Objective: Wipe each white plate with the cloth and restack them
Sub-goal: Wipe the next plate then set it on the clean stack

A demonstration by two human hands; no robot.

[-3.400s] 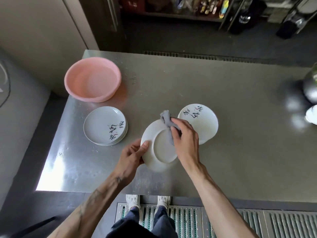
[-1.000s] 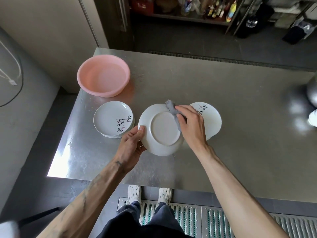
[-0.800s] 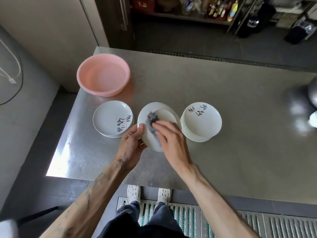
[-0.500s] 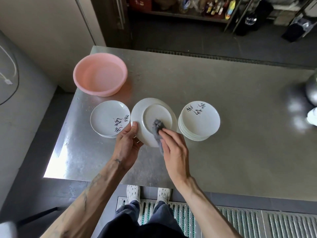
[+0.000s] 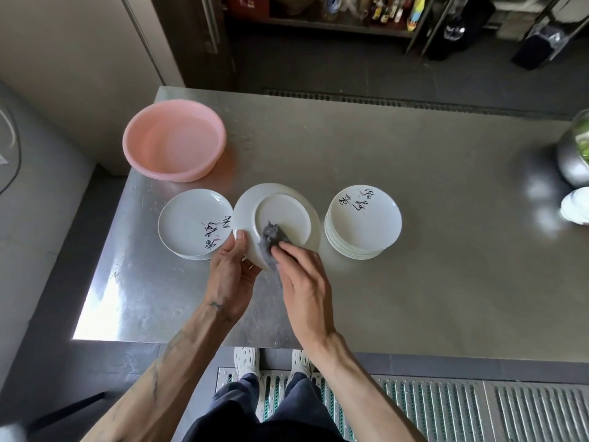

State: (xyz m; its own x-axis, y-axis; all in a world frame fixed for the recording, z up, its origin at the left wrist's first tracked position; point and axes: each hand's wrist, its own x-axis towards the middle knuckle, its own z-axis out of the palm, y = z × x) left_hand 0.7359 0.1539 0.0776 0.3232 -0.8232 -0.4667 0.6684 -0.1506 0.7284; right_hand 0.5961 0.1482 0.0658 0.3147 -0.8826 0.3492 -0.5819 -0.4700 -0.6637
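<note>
- My left hand (image 5: 231, 275) grips the white plate (image 5: 283, 212) by its near-left rim. The thumb lies on the upturned underside and the rest curl beneath, mostly hidden.
- The plate is tilted, bottom side facing up at me, and held above the tabletop (image 5: 430, 298) between the two stacks. From here its left edge overlaps the left stack (image 5: 191, 218).
- My right hand (image 5: 302, 282) presses the grey cloth (image 5: 271, 237) onto the near part of the plate's underside. Its fingers (image 5: 287, 250) lie nearly straight over the bunched cloth (the thumb is out of sight).
- A bit of cloth hangs past the plate's near rim, under my right hand.
- The left stack is low and face up, with brush writing on the top plate.
- The right stack (image 5: 363, 218) is taller, also face up, just beside the held plate.
- A pink basin (image 5: 173, 140) sits beyond the left stack, near the tabletop's far-left corner.
- A metal bowl (image 5: 573, 157) is cut off at the right edge.
</note>
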